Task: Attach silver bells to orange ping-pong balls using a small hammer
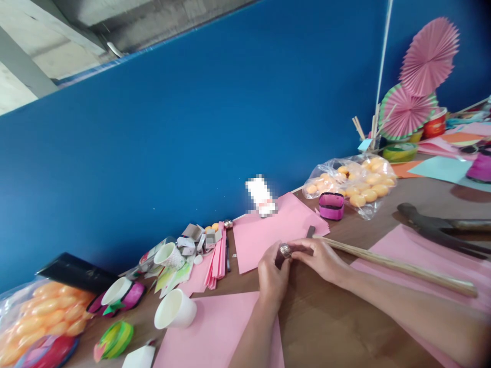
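Both hands [272, 276] [321, 258] close together, curled, pinching

Near tabletop [326, 327] is passable; white cup [174, 309] obstructs left, wooden stick [399, 267] right.

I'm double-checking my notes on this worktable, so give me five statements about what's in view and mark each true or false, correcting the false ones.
1. The left hand holds a small round shiny silver ball. True.
2. The right hand grips the long pale wooden stick. False: its fingers are at the ball.
3. The dark metal claw hammer lies left of both hands. False: it lies to their right.
4. The clear plastic bag beyond the right hand holds green pieces. False: it holds orange rounded pieces.
5. The lower round pleated pink paper fan has a green edge. True.
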Available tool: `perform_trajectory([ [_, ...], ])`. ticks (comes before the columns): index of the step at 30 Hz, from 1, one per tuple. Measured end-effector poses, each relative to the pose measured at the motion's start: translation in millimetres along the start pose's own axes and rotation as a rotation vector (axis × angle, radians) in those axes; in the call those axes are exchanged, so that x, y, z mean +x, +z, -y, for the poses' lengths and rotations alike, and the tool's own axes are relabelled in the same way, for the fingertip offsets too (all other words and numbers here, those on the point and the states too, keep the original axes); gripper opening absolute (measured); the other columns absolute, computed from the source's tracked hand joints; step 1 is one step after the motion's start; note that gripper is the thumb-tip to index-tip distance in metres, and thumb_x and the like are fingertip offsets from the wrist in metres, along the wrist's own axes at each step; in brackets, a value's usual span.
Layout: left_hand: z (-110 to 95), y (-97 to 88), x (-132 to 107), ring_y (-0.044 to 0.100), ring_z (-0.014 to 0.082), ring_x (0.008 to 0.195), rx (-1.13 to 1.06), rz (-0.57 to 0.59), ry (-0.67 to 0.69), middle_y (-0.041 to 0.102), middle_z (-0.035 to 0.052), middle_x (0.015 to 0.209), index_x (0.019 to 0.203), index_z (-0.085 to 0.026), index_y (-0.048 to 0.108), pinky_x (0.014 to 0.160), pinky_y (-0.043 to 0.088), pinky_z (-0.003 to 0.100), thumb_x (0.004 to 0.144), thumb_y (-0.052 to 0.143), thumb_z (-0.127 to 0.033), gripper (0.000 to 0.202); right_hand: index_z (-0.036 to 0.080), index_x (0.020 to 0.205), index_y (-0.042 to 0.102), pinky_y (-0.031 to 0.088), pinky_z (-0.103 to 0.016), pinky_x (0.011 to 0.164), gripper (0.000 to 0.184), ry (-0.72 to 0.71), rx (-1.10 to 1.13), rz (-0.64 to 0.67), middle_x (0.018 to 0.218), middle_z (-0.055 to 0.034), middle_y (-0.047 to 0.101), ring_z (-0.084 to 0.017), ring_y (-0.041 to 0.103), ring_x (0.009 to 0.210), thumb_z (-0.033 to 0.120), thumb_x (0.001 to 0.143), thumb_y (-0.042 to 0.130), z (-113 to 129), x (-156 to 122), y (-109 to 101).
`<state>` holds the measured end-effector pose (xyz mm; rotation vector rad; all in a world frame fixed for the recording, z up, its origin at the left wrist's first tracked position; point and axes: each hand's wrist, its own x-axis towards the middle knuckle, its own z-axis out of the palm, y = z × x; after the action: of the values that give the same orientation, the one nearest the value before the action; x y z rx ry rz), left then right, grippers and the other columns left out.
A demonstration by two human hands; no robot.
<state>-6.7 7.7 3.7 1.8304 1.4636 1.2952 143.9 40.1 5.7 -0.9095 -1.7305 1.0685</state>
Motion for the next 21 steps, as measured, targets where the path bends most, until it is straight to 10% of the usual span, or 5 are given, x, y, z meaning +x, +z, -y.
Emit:
perform_trajectory([
  [21, 0.7, 1.9, -1.3, 0.054, 0.0239, 0.106, 0.012, -0.04, -0.089, 0.061, 0.0097, 0.112, 0.113, -0.017, 0.056, 0.093, 0.04, 0.04, 0.072, 0.058, -0.02, 0.041, 0.02, 0.092, 0.066, 0.05, -0.036, 0.081, 0.018, -0.007, 0.02, -0.067, 0.091, -0.0055, 0.07, -0.021, 0.064, 0.087, 0.026, 0.077, 0.058, 4.1, 2.0, 1.9],
])
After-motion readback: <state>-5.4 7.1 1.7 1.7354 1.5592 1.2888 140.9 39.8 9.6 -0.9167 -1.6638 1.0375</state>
